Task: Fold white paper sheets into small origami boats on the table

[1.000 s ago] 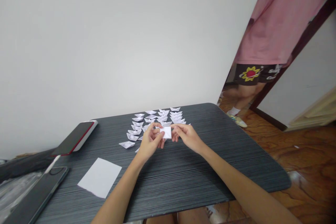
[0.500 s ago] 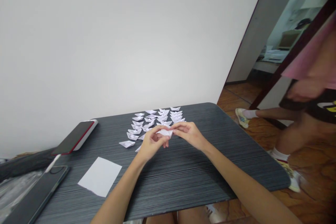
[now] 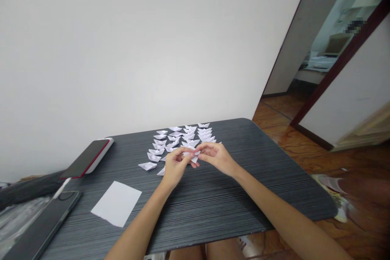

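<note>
Between my two hands is a small folded white paper [image 3: 195, 157], pinched at both sides above the table. My left hand [image 3: 178, 163] grips its left side with thumb and fingers. On its right, the thumb and fingertips of my right hand [image 3: 217, 157] close on the paper's edge. The fingers partly cover its shape. Just behind my hands, several white paper boats [image 3: 189, 136] stand in rough rows, some hidden by the hands. One paper boat [image 3: 148, 166] lies at the near left end of the rows. A flat white paper square [image 3: 117, 204] rests left of my left forearm.
The dark table [image 3: 237, 199] stands against a white wall [image 3: 170, 48]. At its left lie a red-edged device [image 3: 87, 158] with a white cable and a dark phone [image 3: 48, 223]. A co-worker's shoe [image 3: 332, 195] shows on the wooden floor at right, near a doorway.
The person at right has walked mostly out of view, leaving a blurred lower leg and shoe. My fingers have shifted slightly on the folded paper, which shows a lower point now.
</note>
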`<control>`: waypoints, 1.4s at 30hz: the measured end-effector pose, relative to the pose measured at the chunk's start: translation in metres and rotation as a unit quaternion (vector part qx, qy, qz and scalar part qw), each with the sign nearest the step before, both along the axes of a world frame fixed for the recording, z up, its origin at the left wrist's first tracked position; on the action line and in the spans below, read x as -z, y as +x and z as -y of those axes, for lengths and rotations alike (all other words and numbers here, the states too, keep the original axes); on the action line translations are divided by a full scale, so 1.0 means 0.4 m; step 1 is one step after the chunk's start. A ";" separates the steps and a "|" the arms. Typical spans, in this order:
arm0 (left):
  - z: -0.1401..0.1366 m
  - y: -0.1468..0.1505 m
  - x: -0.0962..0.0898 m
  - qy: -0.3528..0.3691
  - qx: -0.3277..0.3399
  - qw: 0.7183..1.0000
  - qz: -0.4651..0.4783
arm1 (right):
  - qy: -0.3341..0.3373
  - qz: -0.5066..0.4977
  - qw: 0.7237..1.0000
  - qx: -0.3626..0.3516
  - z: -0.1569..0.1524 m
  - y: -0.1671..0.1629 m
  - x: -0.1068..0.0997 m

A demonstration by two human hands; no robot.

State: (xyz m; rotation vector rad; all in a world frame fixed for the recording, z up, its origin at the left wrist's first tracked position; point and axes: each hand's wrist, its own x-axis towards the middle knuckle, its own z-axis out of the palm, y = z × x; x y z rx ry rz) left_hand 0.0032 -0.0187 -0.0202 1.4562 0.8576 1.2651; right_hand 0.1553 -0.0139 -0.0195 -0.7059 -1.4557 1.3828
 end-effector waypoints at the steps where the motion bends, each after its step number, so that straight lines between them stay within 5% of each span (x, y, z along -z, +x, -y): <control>1: 0.000 0.002 0.001 -0.001 0.001 1.000 0.002 | -0.003 0.000 1.000 0.015 -0.001 -0.002 0.001; 8: -0.001 -0.003 0.007 0.033 -0.056 0.998 -0.026 | 0.000 -0.023 0.991 0.134 -0.016 0.005 0.008; 18: -0.008 -0.004 0.020 0.041 -0.127 0.990 -0.051 | -0.003 -0.042 0.989 0.144 -0.018 0.003 0.014; 42: -0.016 -0.021 -0.006 -0.070 -0.015 0.995 -0.072 | 0.030 -0.037 0.991 0.128 -0.019 -0.002 0.029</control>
